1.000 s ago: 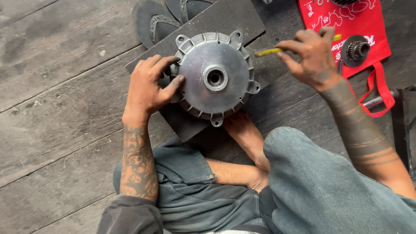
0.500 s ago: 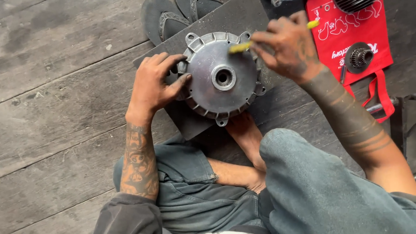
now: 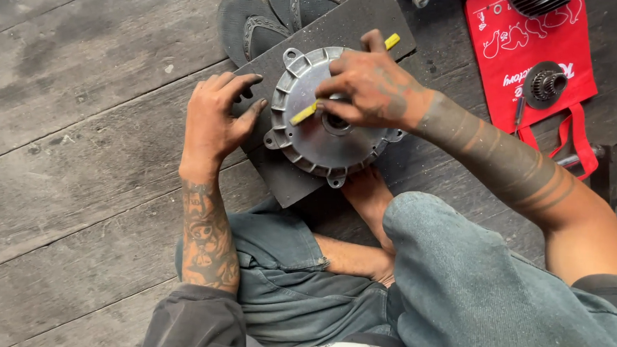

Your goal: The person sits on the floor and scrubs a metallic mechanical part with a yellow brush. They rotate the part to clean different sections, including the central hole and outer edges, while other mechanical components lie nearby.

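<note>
A person is sitting cross-legged on a floor [image 3: 77,147] of grey, worn wooden planks, with a dark mat [image 3: 344,27] lying on the boards ahead of the knees. A pair of sandals [image 3: 260,16] is lying beyond the mat, and a red bag [image 3: 534,37] carrying a gear [image 3: 547,84] is lying at the upper right.

A round metal hub [image 3: 321,142] is resting flat on the mat, its face turned up toward the camera and its axis running straight up from the floor.

Compared with a second ago, the right hand [image 3: 369,85] has been moving in from the right, off the bag's edge, and is now hovering over the hub's centre, covering the bore. The left hand [image 3: 216,119] has been slipping off the rim: its fingers are now lying loosely together on the mat just beside the hub, the thumb near the rim but, as far as one can tell, not pressing it.

The right hand's fingers are pinching a yellow stick [image 3: 304,113]. Its long axis is running diagonally, the near end pointing down-left across the hub's face, the far end [image 3: 393,40] poking out up-right behind the knuckles.
</note>
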